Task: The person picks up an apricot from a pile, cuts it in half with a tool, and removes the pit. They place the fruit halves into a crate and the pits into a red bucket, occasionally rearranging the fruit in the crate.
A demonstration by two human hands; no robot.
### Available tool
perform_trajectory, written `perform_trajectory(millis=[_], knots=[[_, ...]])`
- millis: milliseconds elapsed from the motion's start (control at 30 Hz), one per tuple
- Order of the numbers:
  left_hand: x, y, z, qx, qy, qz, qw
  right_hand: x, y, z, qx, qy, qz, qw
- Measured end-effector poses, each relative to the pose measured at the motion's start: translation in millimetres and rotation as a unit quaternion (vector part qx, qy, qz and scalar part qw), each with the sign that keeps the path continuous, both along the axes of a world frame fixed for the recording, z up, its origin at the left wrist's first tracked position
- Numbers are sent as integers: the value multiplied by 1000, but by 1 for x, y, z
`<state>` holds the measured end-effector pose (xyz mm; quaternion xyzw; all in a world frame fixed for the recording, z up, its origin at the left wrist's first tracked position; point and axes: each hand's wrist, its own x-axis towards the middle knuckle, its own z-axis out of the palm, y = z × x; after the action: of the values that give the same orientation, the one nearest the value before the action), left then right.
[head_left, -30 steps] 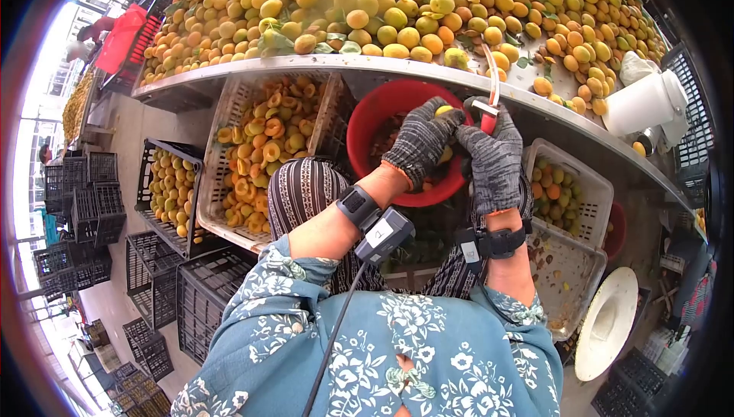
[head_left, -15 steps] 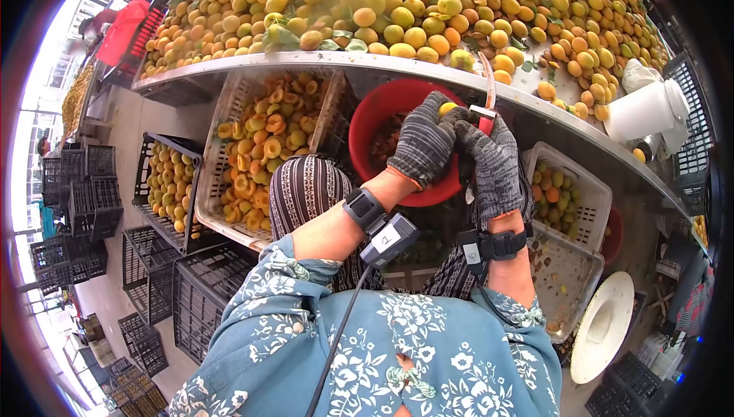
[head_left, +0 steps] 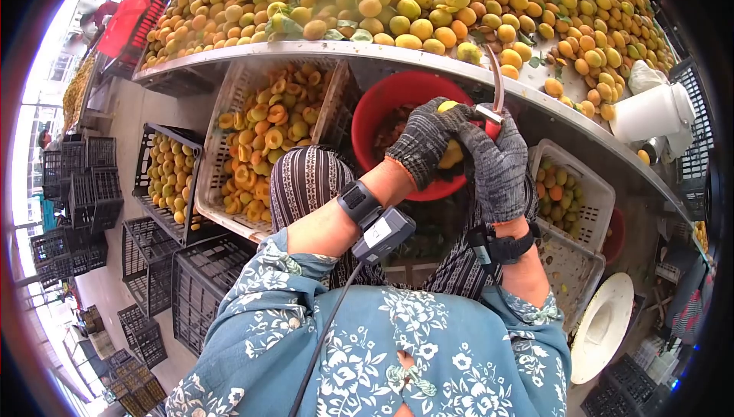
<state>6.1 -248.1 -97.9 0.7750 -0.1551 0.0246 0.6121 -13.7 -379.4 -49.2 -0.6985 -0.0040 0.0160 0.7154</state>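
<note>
Okay, left hand (head_left: 428,142) is curled round a yellow fruit (head_left: 445,107), a bit of skin showing at the fingertips; more yellow shows under the palm, can't tell if it's the same piece. Right hand (head_left: 497,172) is wrapped round the red handle of a curved knife (head_left: 499,92), blade pointing away toward the near edge of the bench (head_left: 306,48). Hands touch or nearly so, gloved, and the fruit sits over the right side of a red bucket (head_left: 373,97), just off the middle of that near edge. Handling, my guess: fruit is light, firm skin over soft flesh, bruises under a hard pinch, slick once juice is out. Hold it round its fattest part, fingertips spread, clear of the blade line; the knit gloves should add grip. Knife is likely light and stiff; handle only, never the blade. Halved fruit (head_left: 275,139) in the white crate (head_left: 215,138), below the near edge toward its left corner, is probably softer and tears easily; lift by the outer skin, not the cut rim. Whole fruit on the bench should roll, so cup it.
</note>
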Motion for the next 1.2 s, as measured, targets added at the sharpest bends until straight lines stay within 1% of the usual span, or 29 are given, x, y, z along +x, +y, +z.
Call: perform_trajectory(millis=[33, 67, 100, 133, 167, 233, 267, 333, 400, 467, 500, 533, 567, 633, 667, 733, 767, 800, 833, 867, 933, 967, 1067, 1100, 1133, 1200], knots=[[1, 0, 4, 71, -63, -16, 995, -1, -2, 2, -26, -14, 5, 1000], [0, -2, 7, 70, -62, -14, 995, -1, -4, 0, -27, -13, 6, 1000], [-2, -5, 11, -155, 139, -13, 978, -3, -7, -3, 19, -8, -4, 1000], [-3, -7, 17, -368, 327, -10, 870, -4, -8, -4, 65, -4, -14, 998], [-3, -8, 17, -370, 327, -8, 870, -7, -6, 1, 98, 9, -21, 995], [-3, -7, 20, -332, 300, -14, 894, -7, -9, -2, 118, 28, -21, 992], [-5, -7, 24, -332, 301, -13, 894, -8, -10, -4, 138, 46, -23, 989], [-8, -9, 32, -342, 337, 7, 877, -10, -10, -3, 129, 47, -26, 990], [-8, -9, 30, -339, 336, 3, 878, -13, -13, -2, 119, 50, -28, 991], [-7, -7, 25, -341, 334, 1, 879, -16, -18, 0, 124, 84, -4, 989], [-7, -4, 18, -251, 246, -35, 935, -17, -16, 1, 121, 85, -2, 989], [-6, -1, 12, -157, 153, -71, 973, -18, -12, 2, 125, 55, -21, 990], [-5, 0, 7, -160, 152, -71, 973, -19, -9, 3, 129, 24, -41, 990], [-5, 4, 6, -159, 72, -108, 979, -23, -8, 9, 130, 26, -42, 990], [-7, 6, 10, -160, 70, -106, 979, -23, -7, 12, 132, 27, -43, 990], [-14, 7, 25, -216, 148, -95, 960, -22, -5, 14, 133, 21, -57, 989], [-13, 10, 34, -217, 146, -96, 960, -22, -4, 17, 163, 30, -52, 985], [-12, 15, 41, -290, 271, -100, 912, -22, -3, 19, 194, 39, -46, 979], [-11, 18, 46, -356, 390, -103, 843, -22, -3, 20, 193, 37, -44, 980], [-10, 21, 43, -358, 387, -103, 844, -23, -3, 20, 203, 44, -39, 977], [-8, 24, 37, -258, 226, -101, 934, -25, -4, 22, 211, 49, -34, 976], [-6, 26, 38, -260, 223, -102, 934, -26, -5, 23, 209, 56, -39, 975], [-7, 44, 52, -400, 280, -44, 871, -29, -11, 22, 193, 59, -38, 979], [-7, 56, 61, -390, 250, -20, 886, -30, -16, 20, 178, 54, -38, 982], [-4, 72, 66, -404, 259, -14, 877, -31, -19, 19, 165, 50, -36, 984], [-1, 109, 75, -455, 223, -7, 862, -35, -21, 19, 130, 54, -47, 989]])
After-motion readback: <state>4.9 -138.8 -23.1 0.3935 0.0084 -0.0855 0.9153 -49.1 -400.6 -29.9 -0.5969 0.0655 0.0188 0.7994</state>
